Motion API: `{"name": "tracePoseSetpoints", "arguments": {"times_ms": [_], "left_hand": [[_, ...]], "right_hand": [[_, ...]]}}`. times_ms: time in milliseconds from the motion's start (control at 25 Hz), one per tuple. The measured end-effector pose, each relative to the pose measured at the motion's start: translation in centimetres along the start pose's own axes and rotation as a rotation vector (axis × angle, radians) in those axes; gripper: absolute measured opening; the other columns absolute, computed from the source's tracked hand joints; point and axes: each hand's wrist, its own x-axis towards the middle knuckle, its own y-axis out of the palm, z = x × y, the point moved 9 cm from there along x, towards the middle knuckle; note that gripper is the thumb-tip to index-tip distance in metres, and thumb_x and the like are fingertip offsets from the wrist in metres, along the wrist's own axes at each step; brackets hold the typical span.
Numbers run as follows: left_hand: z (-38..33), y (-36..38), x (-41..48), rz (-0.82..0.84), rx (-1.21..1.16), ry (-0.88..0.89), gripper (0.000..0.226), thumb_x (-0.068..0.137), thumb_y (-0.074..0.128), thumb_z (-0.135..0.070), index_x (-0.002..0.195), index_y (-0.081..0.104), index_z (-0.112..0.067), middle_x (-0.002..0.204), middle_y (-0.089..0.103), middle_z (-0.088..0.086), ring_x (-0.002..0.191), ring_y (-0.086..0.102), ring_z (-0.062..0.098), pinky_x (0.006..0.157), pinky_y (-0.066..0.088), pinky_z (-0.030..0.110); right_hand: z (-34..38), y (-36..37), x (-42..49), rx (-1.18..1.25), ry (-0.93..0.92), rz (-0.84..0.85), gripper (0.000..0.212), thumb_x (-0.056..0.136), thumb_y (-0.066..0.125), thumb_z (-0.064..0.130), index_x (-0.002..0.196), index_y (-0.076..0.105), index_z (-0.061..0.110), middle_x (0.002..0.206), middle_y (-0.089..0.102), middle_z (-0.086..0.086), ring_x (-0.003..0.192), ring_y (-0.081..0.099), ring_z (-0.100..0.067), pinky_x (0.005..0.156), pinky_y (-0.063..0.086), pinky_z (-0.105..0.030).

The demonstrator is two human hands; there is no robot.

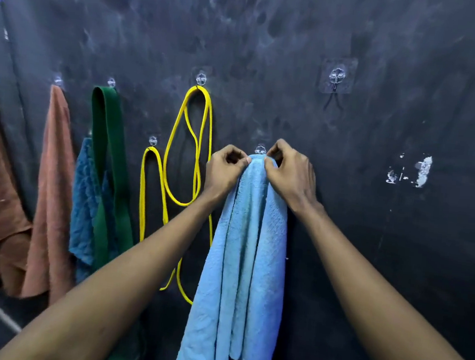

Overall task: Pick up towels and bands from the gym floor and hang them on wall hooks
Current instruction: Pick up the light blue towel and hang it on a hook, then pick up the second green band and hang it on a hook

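Both hands have a closed grip. The left hand (225, 171) and the right hand (290, 174) each pinch the top of the light blue towel (248, 253), one on each side. The towel's top sits right at a clear hook (260, 149) on the dark wall (381, 266). The rest of it hangs down between the arms. To the left, a long yellow band (200, 88), a short yellow band (142, 185), a green band (108, 150), a dark blue towel (84, 194) and two brown towels (54, 176) hang on other hooks.
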Motion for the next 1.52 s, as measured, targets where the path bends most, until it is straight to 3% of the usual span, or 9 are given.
{"name": "tracePoseSetpoints", "arguments": {"times_ms": [240,480,640,760,920,1040,1160,1360,1520], "left_hand": [[1.8,1.5,-1.7,0.109,-0.088,0.017,0.006,0.082,0.071,-0.024,0.082,0.073,-0.019,0.077,0.073,-0.008,0.072,0.065,0.002,0.069,0.052,0.022],[2.8,1.5,-3.6,0.175,-0.178,-0.013,0.009,0.084,0.071,-0.020,0.091,0.077,-0.019,0.083,0.075,-0.010,0.080,0.068,0.001,0.073,0.052,0.017],[2.6,1.9,-3.7,0.189,-0.113,0.003,0.004,0.081,0.071,-0.022,0.084,0.075,-0.021,0.077,0.073,-0.010,0.070,0.062,-0.004,0.067,0.049,0.017],[3.8,2.1,-3.3,0.212,-0.110,-0.073,0.008,0.077,0.074,-0.029,0.081,0.075,-0.021,0.075,0.073,-0.008,0.067,0.062,0.001,0.070,0.054,0.027],[4.5,-0.4,-4.8,0.104,-0.030,-0.147,0.018,0.084,0.064,-0.037,0.082,0.070,-0.020,0.078,0.071,-0.008,0.074,0.066,0.013,0.073,0.054,0.032],[2.0,-2.3,-8.0,0.046,0.061,0.034,0.017,0.094,0.055,-0.030,0.087,0.064,-0.017,0.088,0.065,-0.001,0.081,0.059,0.014,0.074,0.045,0.028],[-0.8,0.3,-12.2,0.256,0.079,0.201,0.013,0.094,0.055,-0.021,0.094,0.068,-0.019,0.093,0.067,-0.007,0.083,0.060,0.008,0.073,0.045,0.019],[-4.9,10.2,-20.7,0.713,0.124,0.216,0.030,0.092,0.060,-0.019,0.121,0.066,-0.022,0.120,0.067,-0.005,0.110,0.061,0.009,0.099,0.042,0.021],[-9.9,19.6,-29.0,1.010,0.129,0.194,0.044,0.092,0.062,-0.026,0.136,0.055,-0.028,0.142,0.054,-0.004,0.134,0.046,0.012,0.111,0.033,0.026]], "right_hand": [[-0.3,2.0,-2.3,0.015,-0.063,-0.066,0.012,0.090,0.060,0.034,0.089,0.063,0.023,0.088,0.057,0.008,0.078,0.059,-0.011,0.069,0.051,-0.035],[-1.1,2.6,-3.3,0.103,0.083,-0.108,0.016,0.084,0.065,0.023,0.094,0.077,0.026,0.084,0.064,0.010,0.068,0.056,-0.003,0.071,0.045,-0.019],[-1.1,2.6,-2.9,0.077,0.157,-0.071,0.018,0.080,0.064,0.028,0.092,0.078,0.029,0.088,0.073,0.012,0.080,0.065,-0.002,0.077,0.052,-0.024],[-0.6,2.1,-3.4,0.073,0.162,0.022,0.028,0.086,0.058,0.020,0.104,0.077,0.028,0.103,0.075,0.012,0.096,0.068,-0.001,0.090,0.051,-0.021],[-2.2,0.1,-6.9,0.019,0.180,0.048,0.033,0.089,0.051,0.013,0.109,0.074,0.026,0.105,0.074,0.008,0.097,0.066,-0.006,0.089,0.048,-0.019],[-4.9,-3.6,-10.8,-0.041,0.215,0.071,0.031,0.088,0.048,0.013,0.103,0.072,0.027,0.098,0.070,0.008,0.091,0.065,-0.007,0.086,0.050,-0.022],[-8.7,-9.3,-15.3,-0.141,0.290,0.069,0.023,0.090,0.051,0.021,0.097,0.072,0.028,0.089,0.063,0.008,0.080,0.059,-0.008,0.080,0.047,-0.023],[-15.2,-20.6,-24.3,-0.255,0.498,0.057,0.019,0.093,0.054,0.030,0.096,0.072,0.025,0.099,0.069,0.006,0.091,0.063,-0.012,0.083,0.045,-0.022],[-19.1,-31.6,-33.1,-0.316,0.682,0.045,0.025,0.094,0.055,0.032,0.112,0.069,0.022,0.109,0.072,0.003,0.102,0.065,-0.013,0.089,0.046,-0.021]]}}
